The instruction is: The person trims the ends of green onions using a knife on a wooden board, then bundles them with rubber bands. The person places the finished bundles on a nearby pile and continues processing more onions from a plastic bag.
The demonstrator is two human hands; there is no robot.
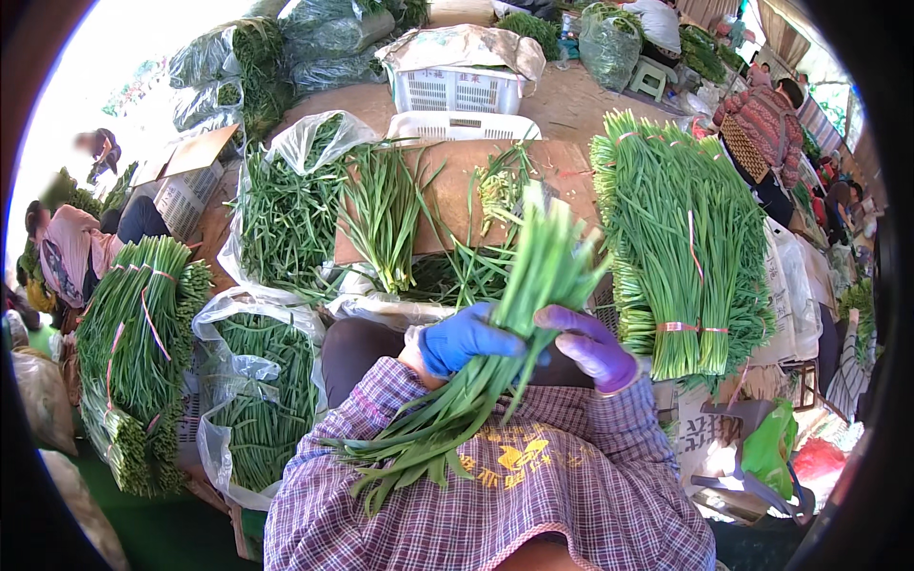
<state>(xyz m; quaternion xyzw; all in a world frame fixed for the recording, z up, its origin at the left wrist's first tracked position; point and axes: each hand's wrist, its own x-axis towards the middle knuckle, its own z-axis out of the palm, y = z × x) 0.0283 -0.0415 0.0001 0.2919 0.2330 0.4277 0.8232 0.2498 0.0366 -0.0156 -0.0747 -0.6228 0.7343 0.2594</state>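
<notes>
1. From where I'm standing, the left hand, in a blue knit glove, is closed round a bunch of long, flat green leaves above the person's lap.
2. The right hand, in a purple glove, has its fingers parted just beside the stalks; I can't tell whether it touches them.
3. The bunch slants: pale, whitish-green stalk ends point up and away, slightly blurred, while darker leaf tips fan loosely over the checked apron.
4. Ahead lies a flat brown table, its surface showing between a spread of loose green leaves and some pale stalk scraps.
5. A clear plastic bag of leaves crowds the left edge; a tall stack of tied green bundles hems the right.
6. Beyond the far edge sits a white plastic basket.
</notes>
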